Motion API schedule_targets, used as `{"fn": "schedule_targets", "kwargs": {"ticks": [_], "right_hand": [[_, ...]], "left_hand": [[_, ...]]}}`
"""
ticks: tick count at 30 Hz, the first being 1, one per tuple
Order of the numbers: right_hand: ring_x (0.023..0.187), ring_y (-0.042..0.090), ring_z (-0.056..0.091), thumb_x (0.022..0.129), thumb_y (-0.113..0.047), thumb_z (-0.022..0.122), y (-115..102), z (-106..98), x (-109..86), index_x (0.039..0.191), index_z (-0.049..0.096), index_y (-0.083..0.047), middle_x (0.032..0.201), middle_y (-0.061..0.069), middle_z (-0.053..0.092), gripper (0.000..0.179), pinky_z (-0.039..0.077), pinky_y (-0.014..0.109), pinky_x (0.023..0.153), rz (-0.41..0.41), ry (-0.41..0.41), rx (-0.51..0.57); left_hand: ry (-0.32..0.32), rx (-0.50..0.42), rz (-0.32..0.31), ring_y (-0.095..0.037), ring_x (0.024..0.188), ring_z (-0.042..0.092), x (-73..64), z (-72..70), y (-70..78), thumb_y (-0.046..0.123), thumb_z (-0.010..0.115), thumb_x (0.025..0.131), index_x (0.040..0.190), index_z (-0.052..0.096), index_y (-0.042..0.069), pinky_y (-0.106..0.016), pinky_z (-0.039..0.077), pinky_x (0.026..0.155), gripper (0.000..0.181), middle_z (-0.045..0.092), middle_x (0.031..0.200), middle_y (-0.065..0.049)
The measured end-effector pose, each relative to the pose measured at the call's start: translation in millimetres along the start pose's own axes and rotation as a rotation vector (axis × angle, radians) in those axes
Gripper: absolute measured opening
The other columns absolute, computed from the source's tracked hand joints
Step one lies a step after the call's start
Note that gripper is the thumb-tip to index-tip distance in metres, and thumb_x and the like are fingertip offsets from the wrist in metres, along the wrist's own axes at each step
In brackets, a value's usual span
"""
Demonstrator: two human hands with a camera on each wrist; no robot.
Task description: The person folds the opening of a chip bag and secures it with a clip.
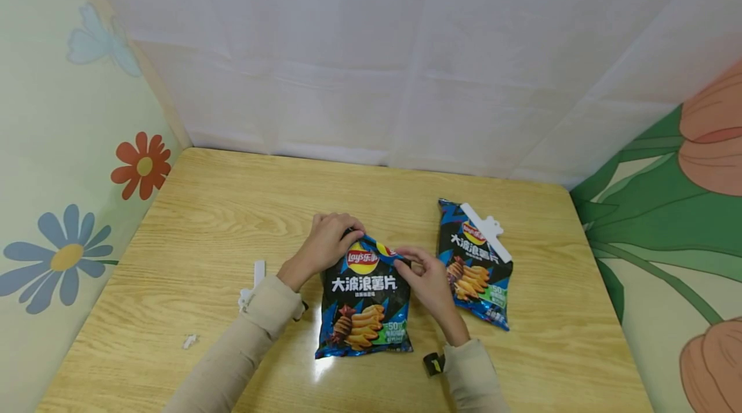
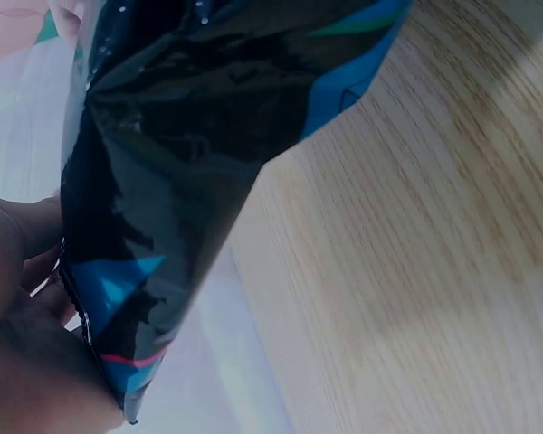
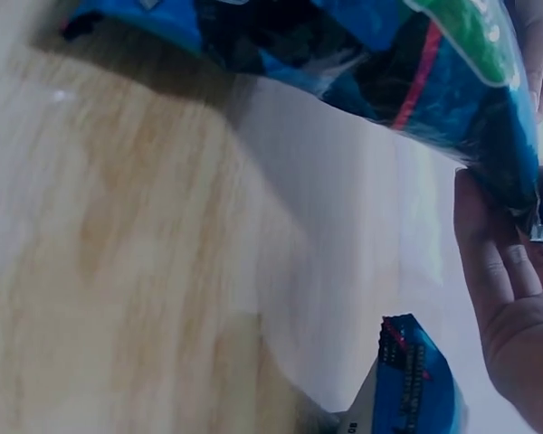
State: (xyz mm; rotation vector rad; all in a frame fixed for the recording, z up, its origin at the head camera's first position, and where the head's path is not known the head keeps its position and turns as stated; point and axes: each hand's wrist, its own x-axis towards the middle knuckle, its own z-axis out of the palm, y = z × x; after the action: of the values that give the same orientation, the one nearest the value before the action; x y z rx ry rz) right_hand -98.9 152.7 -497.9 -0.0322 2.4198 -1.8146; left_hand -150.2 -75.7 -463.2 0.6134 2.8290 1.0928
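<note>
A black and blue bag of potato chips [image 1: 364,297] stands between both hands in the head view, its printed front toward me. The left hand [image 1: 332,242] pinches its upper left corner. At the upper right, the right hand [image 1: 428,281] grips the top edge, which looks folded over there. In the left wrist view the bag's dark side [image 2: 176,136] tapers down to the left hand [image 2: 27,334]. From the right wrist, the right hand [image 3: 516,289] has fingers behind the bag's corner [image 3: 507,163] and the thumb partly out of frame.
To the right lies a second chip bag [image 1: 472,271] with a white clip [image 1: 487,232] across its top. Another white clip [image 1: 255,284] lies beside the left forearm. A small whitish scrap [image 1: 189,341] is on the wooden table [image 1: 226,207]. A pale curtain [image 1: 348,78] hangs behind.
</note>
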Motion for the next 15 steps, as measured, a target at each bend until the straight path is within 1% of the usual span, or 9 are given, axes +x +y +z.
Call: {"fn": "schedule_targets", "kwargs": {"ticks": [2,5,7,9,12,15], "right_hand": [[0.091,0.002,0.068,0.094,-0.014,0.069,-1.0,0.7,1.3,0.117,0.07,-0.005,0.119,0.015,0.07,0.025,0.052,0.017,0.071,-0.001,-0.003,-0.011],[0.092,0.003,0.065,0.094,-0.017,0.069,-2.1,2.5,4.6,0.115,0.072,-0.007,0.116,0.012,0.072,0.023,0.046,0.016,0.061,-0.039,-0.006,-0.065],[0.092,0.007,0.064,0.094,-0.018,0.069,-3.5,4.1,6.9,0.113,0.073,-0.009,0.112,0.01,0.073,0.022,0.044,0.018,0.061,-0.073,-0.007,-0.102],[0.094,0.012,0.064,0.093,-0.019,0.07,-5.1,5.7,9.0,0.111,0.074,-0.009,0.108,0.009,0.074,0.021,0.046,0.02,0.066,-0.096,-0.011,-0.128],[0.099,0.017,0.067,0.093,-0.02,0.071,-6.4,7.5,11.5,0.11,0.075,-0.01,0.106,0.008,0.074,0.02,0.05,0.024,0.083,-0.091,-0.017,-0.138],[0.102,0.021,0.069,0.092,-0.021,0.072,-6.8,9.2,13.2,0.11,0.075,-0.01,0.106,0.008,0.075,0.021,0.052,0.029,0.088,-0.078,-0.02,-0.145]], "left_hand": [[0.004,-0.003,0.01,-0.026,0.1,0.065,-0.6,0.0,0.0,0.022,0.062,0.099,0.102,0.075,0.012,-0.048,0.033,0.091,0.017,0.074,0.102,-0.003],[0.006,-0.006,0.031,-0.026,0.1,0.065,-0.9,0.5,0.2,0.021,0.063,0.098,0.102,0.075,0.012,-0.048,0.033,0.092,0.016,0.074,0.102,-0.003],[0.004,-0.006,0.045,-0.025,0.1,0.064,-0.9,0.9,0.6,0.021,0.063,0.098,0.101,0.075,0.012,-0.048,0.033,0.092,0.015,0.074,0.102,-0.003],[0.003,-0.004,0.057,-0.025,0.1,0.064,-0.8,1.2,1.2,0.021,0.063,0.098,0.101,0.075,0.012,-0.048,0.033,0.092,0.015,0.074,0.103,-0.003],[-0.001,-0.006,0.063,-0.025,0.099,0.064,-1.4,0.8,1.8,0.021,0.062,0.099,0.102,0.075,0.011,-0.048,0.033,0.092,0.016,0.074,0.102,-0.003],[-0.006,-0.008,0.062,-0.025,0.099,0.064,-2.0,0.6,1.5,0.021,0.062,0.099,0.102,0.075,0.01,-0.049,0.034,0.094,0.017,0.074,0.102,-0.003]]}}
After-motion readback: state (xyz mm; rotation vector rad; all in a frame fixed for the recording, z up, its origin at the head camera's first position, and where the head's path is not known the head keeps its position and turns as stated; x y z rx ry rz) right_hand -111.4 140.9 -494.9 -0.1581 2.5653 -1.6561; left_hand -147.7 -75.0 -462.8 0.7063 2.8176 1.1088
